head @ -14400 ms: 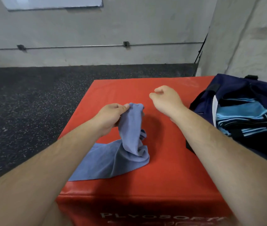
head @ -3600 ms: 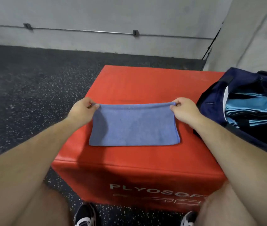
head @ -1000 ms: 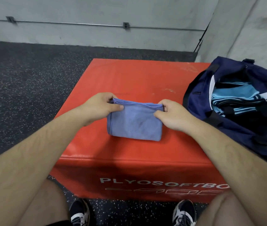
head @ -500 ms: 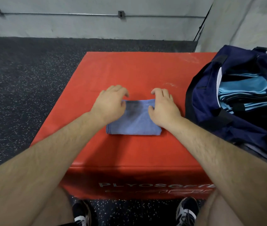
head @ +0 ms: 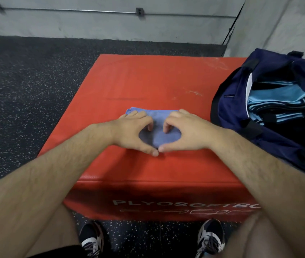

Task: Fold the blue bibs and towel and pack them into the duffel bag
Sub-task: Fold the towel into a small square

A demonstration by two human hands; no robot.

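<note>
The blue towel (head: 158,135), folded into a small pad, lies in the middle of the red box (head: 148,79). My left hand (head: 132,132) grips its left side and my right hand (head: 184,131) grips its right side. The thumbs meet at the near edge and the fingers curl over the top, so most of the towel is hidden. The navy duffel bag (head: 230,108) stands open at the right edge of the box, with light blue bibs (head: 276,97) folded inside.
The red box reads PLYOSOFTBOX on its front face. Dark speckled rubber floor (head: 27,90) lies to the left and behind. A grey wall (head: 92,25) with a pipe runs along the back, with a concrete column behind the bag. My shoes show below the box.
The towel went from a loose heap to a small folded pad. In the last half second both hands shifted from pressing flat on it to curling around its sides.
</note>
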